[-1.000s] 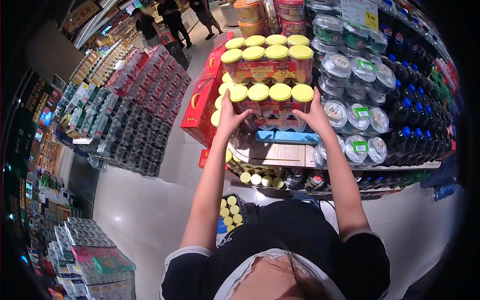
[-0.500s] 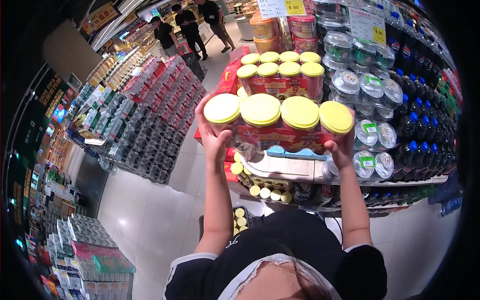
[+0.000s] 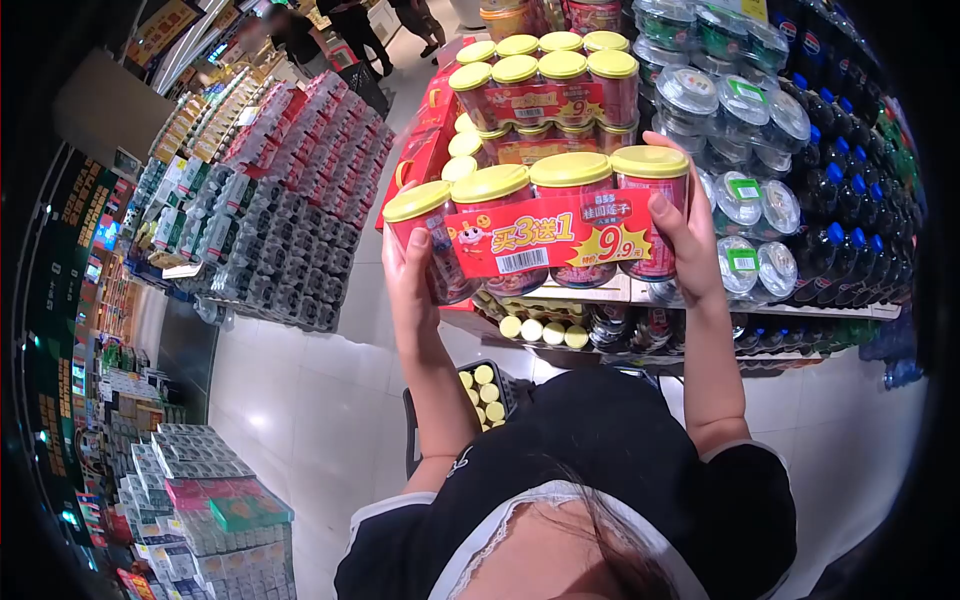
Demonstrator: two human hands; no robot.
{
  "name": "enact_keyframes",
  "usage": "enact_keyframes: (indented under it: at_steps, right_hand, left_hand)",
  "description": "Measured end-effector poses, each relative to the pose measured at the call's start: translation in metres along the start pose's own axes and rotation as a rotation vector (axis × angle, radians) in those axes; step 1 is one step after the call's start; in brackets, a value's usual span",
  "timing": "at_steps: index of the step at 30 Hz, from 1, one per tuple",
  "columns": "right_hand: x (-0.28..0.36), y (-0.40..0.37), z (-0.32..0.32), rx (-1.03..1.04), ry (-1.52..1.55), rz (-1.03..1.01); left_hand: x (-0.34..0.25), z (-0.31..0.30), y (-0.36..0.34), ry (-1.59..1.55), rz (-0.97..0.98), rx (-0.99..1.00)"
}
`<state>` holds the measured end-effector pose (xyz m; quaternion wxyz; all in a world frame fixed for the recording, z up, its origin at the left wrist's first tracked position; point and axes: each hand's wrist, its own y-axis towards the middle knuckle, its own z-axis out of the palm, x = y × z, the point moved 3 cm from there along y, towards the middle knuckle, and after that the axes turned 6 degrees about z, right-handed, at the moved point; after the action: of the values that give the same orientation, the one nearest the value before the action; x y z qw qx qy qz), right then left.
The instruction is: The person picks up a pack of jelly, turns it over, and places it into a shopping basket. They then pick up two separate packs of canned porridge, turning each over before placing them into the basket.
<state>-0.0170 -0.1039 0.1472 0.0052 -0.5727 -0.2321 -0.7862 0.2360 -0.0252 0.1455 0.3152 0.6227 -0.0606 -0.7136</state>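
Across a pale tiled shop floor (image 3: 290,400) stands a broad stack of packaged goods (image 3: 285,235). To the right, rows of blue-capped cola bottles (image 3: 832,262) rise beside piled clear tubs (image 3: 740,195). Left of those tubs, yellow-lidded jar packs (image 3: 535,98) stand stacked in tiers. In front of them, slightly tilted, a red-labelled four-pack of yellow-lidded jars (image 3: 548,228) is held up, the left hand (image 3: 407,275) gripping one end and the right hand (image 3: 690,225) the other, both curled closely around it. Its label bears a yellow 9.9 price burst (image 3: 605,246) and a small barcode (image 3: 523,261).
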Motion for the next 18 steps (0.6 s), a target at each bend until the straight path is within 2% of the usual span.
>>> enact_keyframes:
  at_steps: [8, 11, 18]
  right_hand:
    - [-0.008, -0.025, -0.017, -0.09, -0.009, 0.038]
    - [-0.01, -0.037, -0.022, -0.121, -0.002, 0.094]
    - [-0.024, -0.048, -0.036, -0.137, -0.009, 0.158]
  left_hand:
    - [-0.002, 0.012, -0.01, 0.049, 0.005, 0.049]
    - [0.006, 0.016, -0.02, -0.016, -0.094, 0.037]
    - [0.016, 0.023, -0.027, -0.038, -0.152, 0.054]
